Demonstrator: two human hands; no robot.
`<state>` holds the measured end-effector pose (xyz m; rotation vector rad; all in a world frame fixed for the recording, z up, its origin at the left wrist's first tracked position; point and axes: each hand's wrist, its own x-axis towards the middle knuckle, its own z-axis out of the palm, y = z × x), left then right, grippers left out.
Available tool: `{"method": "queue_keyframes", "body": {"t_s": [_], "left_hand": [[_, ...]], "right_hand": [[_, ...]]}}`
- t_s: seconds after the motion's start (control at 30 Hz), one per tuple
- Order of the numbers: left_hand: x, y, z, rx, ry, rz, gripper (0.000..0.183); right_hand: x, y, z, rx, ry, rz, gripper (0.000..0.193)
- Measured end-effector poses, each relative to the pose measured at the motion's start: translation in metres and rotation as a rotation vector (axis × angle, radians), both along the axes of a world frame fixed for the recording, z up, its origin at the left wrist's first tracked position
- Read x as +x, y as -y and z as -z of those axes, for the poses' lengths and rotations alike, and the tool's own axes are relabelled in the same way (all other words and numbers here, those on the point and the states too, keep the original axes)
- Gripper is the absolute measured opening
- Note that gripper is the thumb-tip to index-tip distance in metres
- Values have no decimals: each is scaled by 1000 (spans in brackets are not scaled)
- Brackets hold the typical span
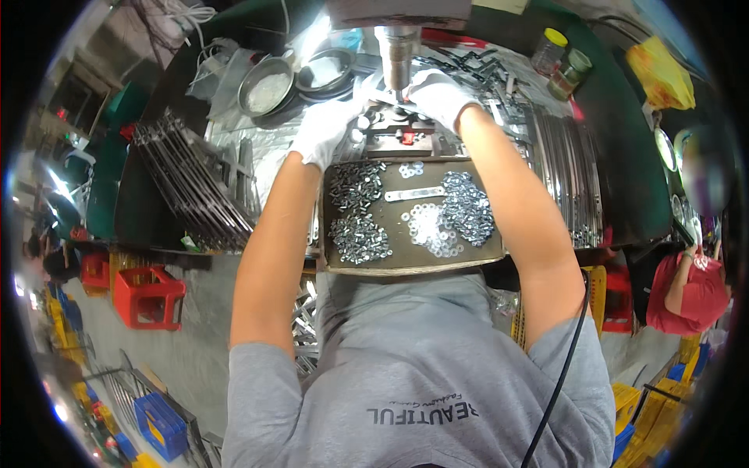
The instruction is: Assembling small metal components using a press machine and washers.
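Note:
Both my hands wear white gloves and reach to the press at the far middle. My left hand point(324, 131) is closed, its fingertips at a flat metal strip point(381, 96) beside the press's steel ram point(396, 58). Just right of the ram, my right hand point(438, 95) has its fingers bent inward; what they grip is hidden. Below the ram sits a metal fixture point(399, 142) with a red part. Nearer to me, a shallow tray point(413, 270) carries small rivets point(359, 238), more silvery fasteners point(468, 209), white washers point(431, 230) and a single metal strip point(414, 193).
Long metal bars lie in a left stack point(195, 183) and a right stack point(566, 171). Bowls point(267, 86) stand at the back left, jars point(550, 51) at the back right. Dark linked strips point(476, 70) are heaped behind my right hand. A red stool point(148, 296) stands on the floor.

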<state>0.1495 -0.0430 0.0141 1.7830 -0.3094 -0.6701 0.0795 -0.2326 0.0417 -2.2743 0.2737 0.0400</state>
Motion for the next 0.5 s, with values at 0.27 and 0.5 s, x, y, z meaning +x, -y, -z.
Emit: {"method": "queue_keyframes", "body": {"t_s": [0.27, 0.5], "left_hand": [[-70, -10, -21, -214, 411, -42, 34], [-144, 65, -10, -535, -285, 196, 45]], "right_hand": [[-64, 51, 57, 243, 670, 941, 25], [-173, -41, 16, 646, 469, 528, 24]]}}
